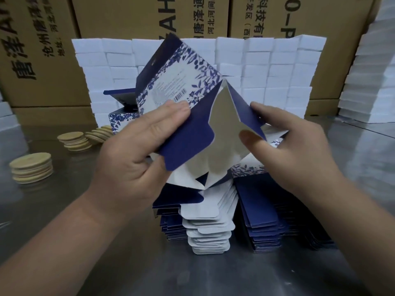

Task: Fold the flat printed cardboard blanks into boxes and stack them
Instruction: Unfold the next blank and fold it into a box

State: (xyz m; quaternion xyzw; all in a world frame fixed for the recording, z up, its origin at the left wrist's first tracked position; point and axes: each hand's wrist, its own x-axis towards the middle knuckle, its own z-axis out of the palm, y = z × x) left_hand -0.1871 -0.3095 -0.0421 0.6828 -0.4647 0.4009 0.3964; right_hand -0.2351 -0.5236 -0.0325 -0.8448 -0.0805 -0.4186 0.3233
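The work is somewhere in the middle, by my reading: one box (181, 82) is half formed, held in the air above the pile of flat blanks (209, 233), its printed walls opened into a tube and its end flaps not yet tucked in. The left hand (136, 154) grips it with fingers curled over the printed wall and the thumb under the dark blue flap. The right hand (292, 150) pinches the opposite blue flap (245, 112), fingertips on the blue outside and thumb against the white inside, so closing that end looks to be the step in hand. Behind the left hand stands one folded box (116, 122) on the table (64, 210), partly hidden, its lid flap raised; I see no proper stack of finished printed boxes yet. A great deal is left, since the blanks lie many layers deep, in what looks like two or three overlapping heaps, too many to count. Counted: one box in the hands, one folded box behind, and three piles of round pale discs (32, 167) to the left. A wall of white packs (267, 67), far too many to count, runs along the back, and at least three brown cartons (128, 16) stand behind it.
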